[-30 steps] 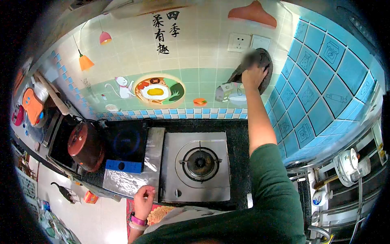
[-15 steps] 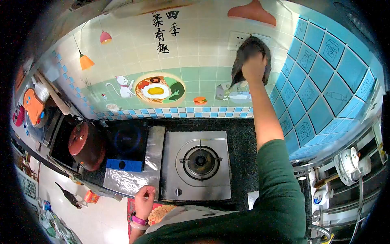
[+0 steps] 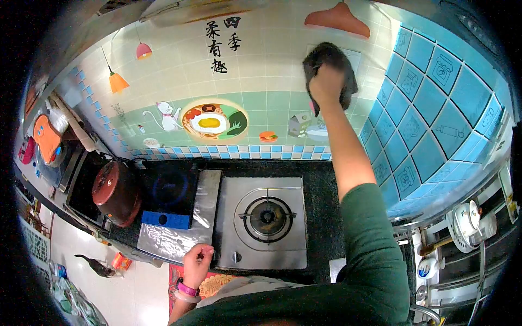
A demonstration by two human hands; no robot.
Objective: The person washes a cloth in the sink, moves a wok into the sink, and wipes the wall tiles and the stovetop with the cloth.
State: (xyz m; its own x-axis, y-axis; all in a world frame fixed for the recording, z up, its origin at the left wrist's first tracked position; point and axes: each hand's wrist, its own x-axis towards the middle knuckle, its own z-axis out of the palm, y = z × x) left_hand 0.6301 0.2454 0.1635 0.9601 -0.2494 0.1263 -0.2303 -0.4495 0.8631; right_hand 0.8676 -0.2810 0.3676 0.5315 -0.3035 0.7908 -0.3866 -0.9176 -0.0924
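Observation:
My right hand (image 3: 327, 87) presses a dark cloth (image 3: 346, 66) against the tiled wall (image 3: 277, 60), over the sockets below the orange hanger-shaped picture. The cloth covers the socket at the left and part of the switch plate. Low in the view, my left hand (image 3: 197, 262) is held with curled fingers near the counter's front edge, by the lower left corner of the gas stove (image 3: 228, 217). Nothing shows in its fingers. A pink band is on that wrist.
A dark red pot (image 3: 117, 193) stands at the left beside a black induction cooker (image 3: 169, 187). Blue tiles (image 3: 435, 108) cover the right wall. A white pot (image 3: 466, 217) sits on a rack at the right. A cat (image 3: 97, 266) is on the floor at the lower left.
My right hand and the cloth have moved up and left over the socket, after a shift up the wall. My left hand has barely moved. The cat has shifted on the floor.

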